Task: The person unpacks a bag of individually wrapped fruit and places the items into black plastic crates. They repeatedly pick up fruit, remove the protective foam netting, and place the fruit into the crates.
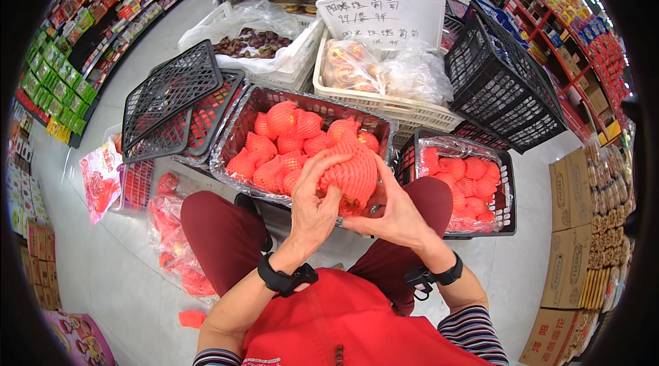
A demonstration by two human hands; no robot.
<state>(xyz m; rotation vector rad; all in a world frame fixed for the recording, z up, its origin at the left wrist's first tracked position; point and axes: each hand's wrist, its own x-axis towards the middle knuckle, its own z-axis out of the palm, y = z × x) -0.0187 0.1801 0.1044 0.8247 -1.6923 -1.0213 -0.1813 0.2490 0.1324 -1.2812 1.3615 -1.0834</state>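
Between my two hands is a fruit in a red foam net sleeve (350, 168), held in front of my knees above a crate's near edge. My left hand (315, 199) grips its left side, thumb across the lower front. From the right and below, my right hand (394, 209) supports it; reddish fruit skin shows at the lower end of the net. Just beyond, a dark crate (314, 96) lined with clear plastic contains several netted fruits (291, 132). A black crate (507, 201) beside my right knee holds more netted fruits (468, 181).
Black lattice crate lids (172, 93) lean at the left. Behind stand white crates with grapes (252, 44) and bagged fruit (350, 65), plus a handwritten white sign (383, 18). A black crate (507, 78) tilts at right. Plastic-bagged netted fruits (175, 242) and a loose foam net (191, 319) lie on the floor.
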